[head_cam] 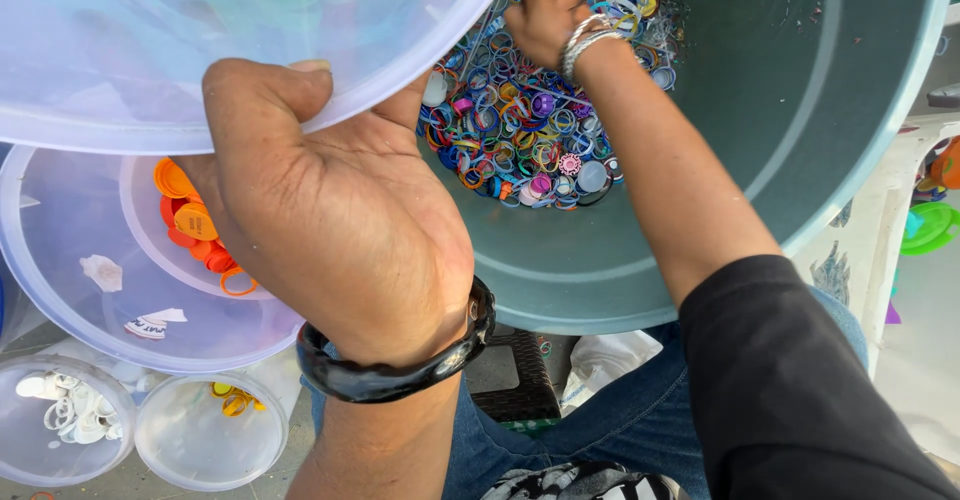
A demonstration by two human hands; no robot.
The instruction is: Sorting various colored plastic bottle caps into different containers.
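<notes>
Head view: sorting rings out of the big tub

Head camera is looking down into a large teal tub (760, 160), where mixed coloured plastic rings and caps (520, 130) are lying heaped against its far wall. Left hand (335, 215) is clamping the near rim of a clear plastic basin (200, 50), thumb over the edge. Right hand (540, 10) is digging into the heap; I cannot tell whether its fingers are closed. Picking one colour at a time would probably keep the sorting clean. Smaller clear bowls (100, 300) with orange caps (195, 225) are sitting on the floor at lower left.
</notes>
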